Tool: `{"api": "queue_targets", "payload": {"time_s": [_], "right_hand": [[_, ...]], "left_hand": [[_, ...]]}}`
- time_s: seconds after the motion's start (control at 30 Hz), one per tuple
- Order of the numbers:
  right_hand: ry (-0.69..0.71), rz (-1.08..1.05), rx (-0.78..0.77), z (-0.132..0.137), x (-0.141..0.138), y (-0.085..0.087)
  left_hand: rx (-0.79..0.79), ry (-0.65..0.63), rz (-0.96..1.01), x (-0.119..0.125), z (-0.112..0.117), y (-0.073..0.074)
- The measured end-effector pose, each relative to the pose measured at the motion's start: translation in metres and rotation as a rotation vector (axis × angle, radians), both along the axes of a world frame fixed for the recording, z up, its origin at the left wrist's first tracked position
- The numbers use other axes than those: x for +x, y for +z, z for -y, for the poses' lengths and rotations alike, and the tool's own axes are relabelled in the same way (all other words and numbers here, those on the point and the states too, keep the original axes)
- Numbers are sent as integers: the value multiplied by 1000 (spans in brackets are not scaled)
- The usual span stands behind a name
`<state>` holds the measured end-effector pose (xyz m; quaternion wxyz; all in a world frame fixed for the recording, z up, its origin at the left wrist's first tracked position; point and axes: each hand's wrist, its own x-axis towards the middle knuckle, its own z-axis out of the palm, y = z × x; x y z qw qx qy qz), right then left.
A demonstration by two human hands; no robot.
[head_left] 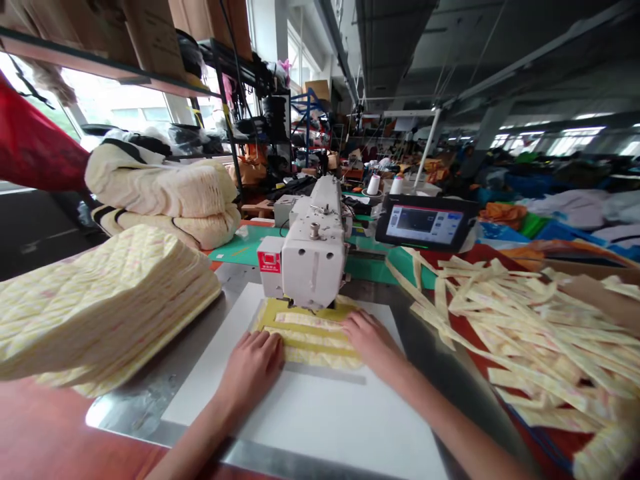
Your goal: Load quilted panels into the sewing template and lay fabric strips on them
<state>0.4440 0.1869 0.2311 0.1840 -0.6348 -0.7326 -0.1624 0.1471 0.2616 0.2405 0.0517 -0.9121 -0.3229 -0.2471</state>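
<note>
**Quilted panel pressed flat at the sewing machine**

Pale-yellow quilted panel (310, 337) with lighter strips across it, centred on a white board (300, 417), far edge right at the front of the sewing machine head (313, 257). Needle area hidden behind the head. Left hand (253, 368) on the panel's near-left part, right hand (364, 341) on its right end, one to each side, probably to stop the layers creeping and keep the strips straight. Fingers (265, 347) pressed together and lying flat on both hands, no pinching. Board on a steel worktop (150, 400), likely for a smooth, even base under the panel. Off the worktop's left edge, a tall stack of quilted panels (100, 307), apparently kept within reach of the left hand. Off the right edge, a loose heap of printed fabric strips (525, 333), likewise close at hand. Behind the machine, a control touchscreen (425, 223) and two white thread cones (383, 185), near the head, probably to feed it. Farther left, rolled quilted bundles (160, 193).
</note>
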Motion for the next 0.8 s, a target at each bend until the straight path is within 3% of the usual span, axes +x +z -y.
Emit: {"api": "queue_targets", "payload": {"time_s": [0.2, 0.43, 0.63, 0.7, 0.8], "right_hand": [[6, 190, 112, -1, -10, -5], [61, 54, 132, 10, -16, 5], [219, -496, 70, 21, -49, 40], [205, -782, 35, 18, -62, 48], [157, -1206, -64, 8, -76, 52]], "left_hand": [[13, -13, 37, -5, 14, 5], [-37, -133, 85, 8, 17, 16], [-165, -409, 303, 41, 17, 42], [-224, -420, 387, 48, 13, 49], [-411, -337, 584, 47, 10, 51]]}}
